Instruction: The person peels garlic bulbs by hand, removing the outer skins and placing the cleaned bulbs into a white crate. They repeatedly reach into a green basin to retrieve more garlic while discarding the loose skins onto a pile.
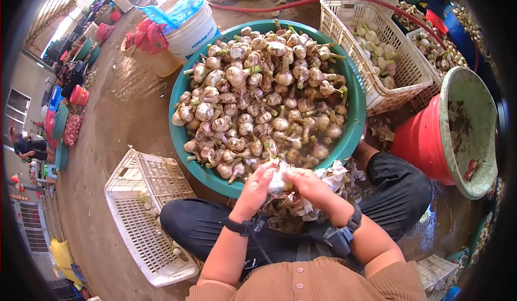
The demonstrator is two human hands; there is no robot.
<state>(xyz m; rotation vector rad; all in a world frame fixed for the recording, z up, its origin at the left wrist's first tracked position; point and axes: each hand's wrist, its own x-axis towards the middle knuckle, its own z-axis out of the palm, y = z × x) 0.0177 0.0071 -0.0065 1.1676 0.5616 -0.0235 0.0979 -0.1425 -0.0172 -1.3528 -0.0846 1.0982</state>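
A white garlic bulb (pixel 280 180) is held between my two hands, just over the near rim of a large green tub (pixel 181 93). My left hand (pixel 258 188) closes on the bulb from the left, and my right hand (pixel 311 187) grips it from the right. Many soil-stained garlic bulbs (pixel 253 93) with cut stems fill the tub, some lying in murky water at its right side. Loose papery peels (pixel 344 178) lie below and beside my hands, over my lap. Part of the bulb is hidden by my fingers.
White crates stand at the lower left (pixel 121 204) and upper right (pixel 401 93), both holding pale bulbs. A red bucket (pixel 425 142) with a green basin (pixel 468 185) is at the right. Behind are a white bucket (pixel 199 37) and a red hose (pixel 242 10). A person (pixel 27 147) is far left.
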